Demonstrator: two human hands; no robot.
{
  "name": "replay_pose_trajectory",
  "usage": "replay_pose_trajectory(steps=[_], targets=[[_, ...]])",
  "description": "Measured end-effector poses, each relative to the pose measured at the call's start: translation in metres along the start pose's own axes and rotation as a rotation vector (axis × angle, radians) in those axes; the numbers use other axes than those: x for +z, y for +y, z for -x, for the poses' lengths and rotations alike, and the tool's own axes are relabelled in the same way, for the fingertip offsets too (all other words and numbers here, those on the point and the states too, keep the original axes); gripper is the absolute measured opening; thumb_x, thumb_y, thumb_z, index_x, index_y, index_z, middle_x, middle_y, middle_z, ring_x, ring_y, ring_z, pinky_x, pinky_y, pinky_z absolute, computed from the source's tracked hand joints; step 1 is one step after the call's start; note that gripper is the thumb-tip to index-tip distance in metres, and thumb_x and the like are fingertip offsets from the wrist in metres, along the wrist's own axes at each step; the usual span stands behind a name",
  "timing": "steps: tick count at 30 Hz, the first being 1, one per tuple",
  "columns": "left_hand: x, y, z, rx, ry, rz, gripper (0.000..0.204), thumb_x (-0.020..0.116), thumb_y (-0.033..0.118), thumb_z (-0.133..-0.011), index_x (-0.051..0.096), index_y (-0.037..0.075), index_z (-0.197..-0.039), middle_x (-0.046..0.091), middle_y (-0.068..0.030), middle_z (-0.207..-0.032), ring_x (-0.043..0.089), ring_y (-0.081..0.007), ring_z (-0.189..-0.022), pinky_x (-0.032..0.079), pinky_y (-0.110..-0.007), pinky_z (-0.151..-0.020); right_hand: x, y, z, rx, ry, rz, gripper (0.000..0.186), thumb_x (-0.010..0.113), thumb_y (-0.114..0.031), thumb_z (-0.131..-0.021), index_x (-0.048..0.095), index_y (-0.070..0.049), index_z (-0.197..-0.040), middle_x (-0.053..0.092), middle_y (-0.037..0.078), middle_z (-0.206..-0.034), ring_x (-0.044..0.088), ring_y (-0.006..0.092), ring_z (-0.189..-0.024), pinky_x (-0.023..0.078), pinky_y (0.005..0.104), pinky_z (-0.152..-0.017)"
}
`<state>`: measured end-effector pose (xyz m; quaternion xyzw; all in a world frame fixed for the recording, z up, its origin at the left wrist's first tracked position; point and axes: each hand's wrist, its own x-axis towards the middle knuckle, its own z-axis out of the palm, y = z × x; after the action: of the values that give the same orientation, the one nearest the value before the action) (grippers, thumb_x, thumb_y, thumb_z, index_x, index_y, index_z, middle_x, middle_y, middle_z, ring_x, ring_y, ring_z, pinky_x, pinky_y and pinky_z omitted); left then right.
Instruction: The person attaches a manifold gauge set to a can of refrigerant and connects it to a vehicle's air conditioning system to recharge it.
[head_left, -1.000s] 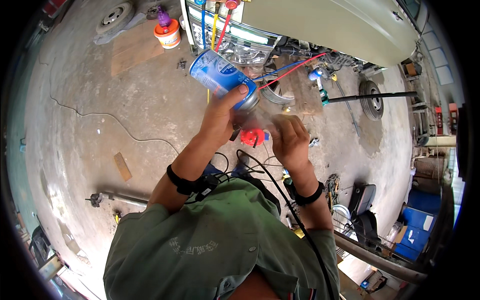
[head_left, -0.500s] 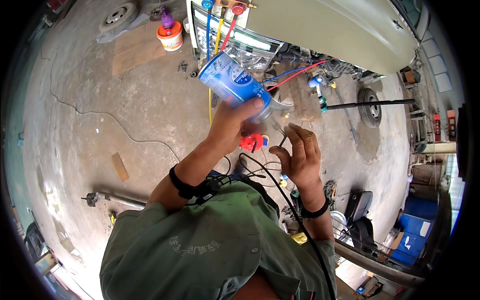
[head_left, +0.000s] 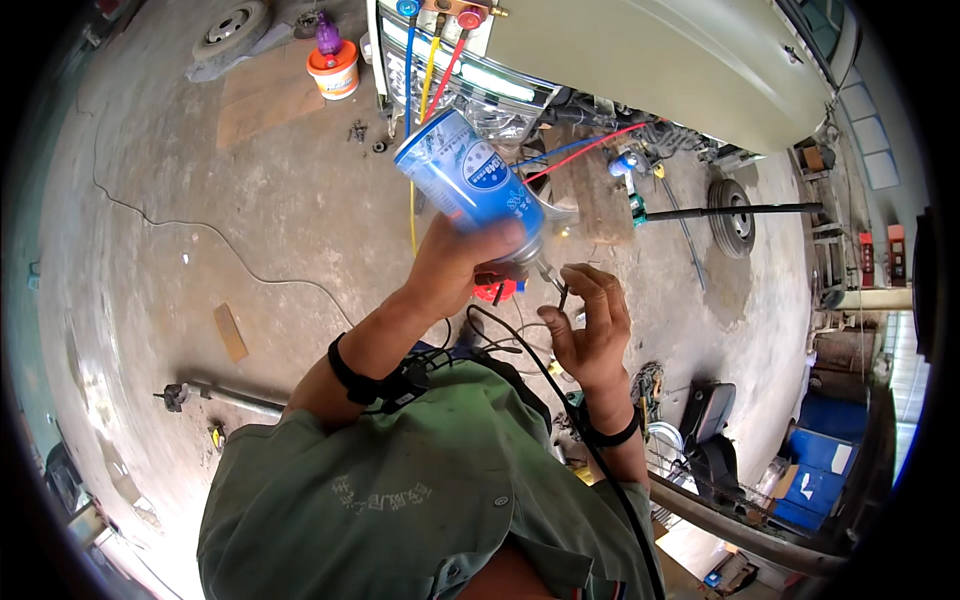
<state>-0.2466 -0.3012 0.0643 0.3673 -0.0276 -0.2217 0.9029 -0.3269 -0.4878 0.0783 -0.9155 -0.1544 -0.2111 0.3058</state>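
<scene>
My left hand (head_left: 450, 260) is wrapped round a tilted blue spray can (head_left: 460, 165), its metal end (head_left: 532, 258) pointing down and right. Just below that end, my right hand (head_left: 590, 330) pinches a thin, dark piece (head_left: 562, 298) between thumb and fingers, with a short pale metal part beside it that is too small to make out. Behind both hands, a red object (head_left: 492, 289) is partly hidden. A black hose (head_left: 538, 350) runs past my right wrist and down over my green shirt.
Ahead stands a pale vehicle front (head_left: 640, 60) with blue, yellow and red gauge hoses (head_left: 430, 80). An orange-rimmed bucket (head_left: 332, 75) and wheels (head_left: 730, 220) lie around. A metal bar (head_left: 240, 400) is at left, blue boxes (head_left: 820, 460) at right.
The can and my left hand have shifted slightly right and down. My right hand has moved down, its curled fingers now showing a dark piece. The mist between the hands has thinned.
</scene>
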Motion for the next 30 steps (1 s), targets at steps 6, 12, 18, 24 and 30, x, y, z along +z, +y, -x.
replay_pose_trajectory(steps=[6,12,18,24,30], targets=[[-0.001,-0.002,0.001,-0.045,-0.025,0.017,0.041,0.074,0.020,-0.080,0.055,0.006,-0.114,0.063,-0.0034,-0.096,0.066,-0.0137,-0.080,0.058,-0.030,-0.062,0.004,-0.003,0.007,1.076,-0.128,-1.480,0.048,0.044,-0.041,-0.101,0.060,-0.003,-0.077,0.059,0.014,-0.064,0.052,0.0172,-0.048,0.040,0.0291,-0.044],[0.000,-0.003,0.002,0.077,-0.024,-0.004,0.041,0.075,0.018,-0.080,0.055,0.004,-0.113,0.063,-0.0045,-0.095,0.065,-0.0141,-0.077,0.057,-0.029,-0.061,0.013,-0.007,0.011,0.631,0.065,-0.831,0.052,0.055,-0.049,-0.095,0.059,0.002,-0.105,0.062,0.012,-0.085,0.057,0.0180,-0.067,0.044,0.0281,-0.056],[0.004,-0.002,0.000,0.059,-0.020,0.002,0.038,0.074,0.019,-0.081,0.056,0.004,-0.111,0.063,-0.0041,-0.093,0.065,-0.0142,-0.077,0.056,-0.029,-0.061,-0.006,0.002,0.006,-0.106,-0.006,0.129,0.042,0.070,-0.032,-0.087,0.060,0.001,-0.111,0.063,0.015,-0.102,0.062,0.0259,-0.083,0.051,0.0343,-0.068],[0.009,-0.003,-0.001,-0.023,-0.016,-0.069,0.038,0.076,0.023,-0.079,0.060,0.006,-0.109,0.064,-0.0026,-0.094,0.064,-0.0116,-0.079,0.057,-0.028,-0.063,0.001,0.011,0.009,1.073,-0.144,-1.311,0.048,0.046,-0.046,-0.099,0.058,0.000,-0.090,0.062,0.013,-0.078,0.056,0.0178,-0.057,0.042,0.0301,-0.048],[0.008,-0.002,-0.004,-0.020,0.000,-0.101,0.039,0.071,0.016,-0.083,0.055,0.002,-0.116,0.064,-0.0061,-0.100,0.065,-0.0151,-0.086,0.056,-0.031,-0.070,0.007,0.004,0.014,0.249,0.071,-0.281,0.046,0.067,-0.038,-0.090,0.057,0.000,-0.114,0.061,0.015,-0.109,0.062,0.0202,-0.082,0.051,0.0304,-0.062]])
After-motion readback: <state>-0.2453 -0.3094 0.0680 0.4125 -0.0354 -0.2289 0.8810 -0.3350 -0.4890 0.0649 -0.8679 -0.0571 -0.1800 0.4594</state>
